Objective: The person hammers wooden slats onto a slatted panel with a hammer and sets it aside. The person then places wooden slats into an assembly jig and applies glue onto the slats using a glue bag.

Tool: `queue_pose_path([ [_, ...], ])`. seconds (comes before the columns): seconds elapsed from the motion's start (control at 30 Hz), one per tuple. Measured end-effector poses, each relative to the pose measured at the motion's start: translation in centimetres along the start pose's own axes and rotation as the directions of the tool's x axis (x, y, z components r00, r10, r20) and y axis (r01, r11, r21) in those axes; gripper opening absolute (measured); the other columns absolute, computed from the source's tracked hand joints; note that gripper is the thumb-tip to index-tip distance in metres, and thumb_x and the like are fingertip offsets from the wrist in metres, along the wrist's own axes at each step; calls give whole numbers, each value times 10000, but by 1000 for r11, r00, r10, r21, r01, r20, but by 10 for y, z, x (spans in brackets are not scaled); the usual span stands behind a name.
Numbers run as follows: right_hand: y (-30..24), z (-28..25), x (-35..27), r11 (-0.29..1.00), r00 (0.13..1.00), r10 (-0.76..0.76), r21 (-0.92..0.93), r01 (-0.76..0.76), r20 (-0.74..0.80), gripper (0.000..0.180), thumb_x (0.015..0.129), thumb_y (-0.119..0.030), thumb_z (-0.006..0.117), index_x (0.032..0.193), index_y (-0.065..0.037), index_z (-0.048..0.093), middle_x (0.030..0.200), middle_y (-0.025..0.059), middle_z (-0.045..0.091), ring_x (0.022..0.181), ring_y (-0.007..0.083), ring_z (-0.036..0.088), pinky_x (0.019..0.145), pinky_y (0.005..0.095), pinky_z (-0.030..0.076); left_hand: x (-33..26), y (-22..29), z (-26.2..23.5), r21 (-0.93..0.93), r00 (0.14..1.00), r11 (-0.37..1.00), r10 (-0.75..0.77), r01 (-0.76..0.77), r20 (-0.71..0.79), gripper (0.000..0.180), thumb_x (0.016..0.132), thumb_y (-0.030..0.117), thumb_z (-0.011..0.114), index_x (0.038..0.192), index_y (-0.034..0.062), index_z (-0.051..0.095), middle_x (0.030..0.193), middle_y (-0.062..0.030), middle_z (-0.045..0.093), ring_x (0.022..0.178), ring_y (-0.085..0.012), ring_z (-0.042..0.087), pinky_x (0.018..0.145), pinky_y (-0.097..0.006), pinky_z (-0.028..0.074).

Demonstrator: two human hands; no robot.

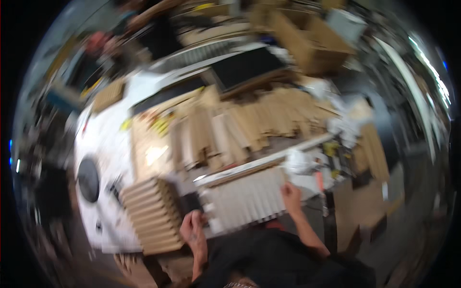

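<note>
A pale panel of narrow parallel slats (247, 204) lies across the near edge of the table, close in front of my body. My left hand (193, 228) is closed at the panel's lower left corner, with the fingers curled inward. At the opposite end, my right hand (292, 198) is closed on the right edge. Motion blur hides the fingertips of both hands. Just beyond the panel runs a long white-topped straight bar (264, 162). To the left of my left hand stands a stack of ridged tan wooden pieces (152, 216).
Many loose wooden strips (249, 122) spread over the table's middle. Dark flat panels (247, 68) lie behind them, near an open cardboard box (312, 45). A clear plastic bag (300, 162) sits at the right. A dark round disc (88, 180) rests on the white tabletop (113, 158).
</note>
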State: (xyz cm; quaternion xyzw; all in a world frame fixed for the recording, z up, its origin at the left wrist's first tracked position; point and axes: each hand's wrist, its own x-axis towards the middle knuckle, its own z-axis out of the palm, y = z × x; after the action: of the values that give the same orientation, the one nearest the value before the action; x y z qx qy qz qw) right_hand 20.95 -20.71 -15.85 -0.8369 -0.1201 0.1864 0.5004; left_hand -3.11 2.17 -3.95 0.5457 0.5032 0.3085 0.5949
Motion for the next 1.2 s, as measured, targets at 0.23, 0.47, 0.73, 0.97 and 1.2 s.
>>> queue_pose_path([
  [0.23, -93, 29, 110, 947, 929, -316, 0, 322, 192, 148, 885, -130, 563, 1018, -72, 588, 833, 157, 623, 774, 345, 633, 653, 442, 499, 17, -79, 37, 99, 905, 943, -333, 318, 266, 410, 935, 304, 590, 1203, -4, 559, 1181, -204, 585, 1051, -333, 556, 923, -590, 432],
  [0.47, -74, -55, 60, 910, 932, -345, 203, 362, -114, 61, 839, -77, 580, 829, -54, 525, 696, 157, 555, 686, 375, 578, 620, 472, 420, -24, 9, 146, 366, 938, 928, -65, -68, 340, 293, 912, 228, 625, 957, -61, 652, 855, -178, 653, 729, -251, 607, 654, -339, 532],
  [0.73, -5, -95, 23, 996, 998, 2, 85, -8, 70, 284, 940, -253, 572, 1103, -28, 633, 856, 135, 680, 780, 203, 626, 713, 368, 501, -44, 5, 145, 110, 978, 994, -45, 23, 202, 229, 974, 223, 551, 870, 19, 550, 796, -53, 549, 674, -132, 491, 611, -270, 436],
  [0.97, 10, -126, 170, 966, 958, -253, 10, 257, -133, 141, 897, -90, 589, 1002, -9, 638, 775, 98, 655, 710, 185, 630, 657, 300, 492, -29, 4, 101, 204, 989, 968, 143, -147, 35, 402, 1038, 341, 421, 751, 61, 387, 659, -5, 323, 602, -120, 396, 566, -314, 425],
  [1.2, -28, -54, 320, 819, 918, -397, -451, 355, 2, 331, 871, -253, 635, 1080, 4, 624, 869, 204, 663, 868, 341, 650, 746, 440, 505, -47, -12, 53, 181, 965, 978, -59, 107, -254, 415, 1028, 318, 457, 695, 79, 398, 579, -4, 381, 495, -93, 405, 475, -268, 412],
])
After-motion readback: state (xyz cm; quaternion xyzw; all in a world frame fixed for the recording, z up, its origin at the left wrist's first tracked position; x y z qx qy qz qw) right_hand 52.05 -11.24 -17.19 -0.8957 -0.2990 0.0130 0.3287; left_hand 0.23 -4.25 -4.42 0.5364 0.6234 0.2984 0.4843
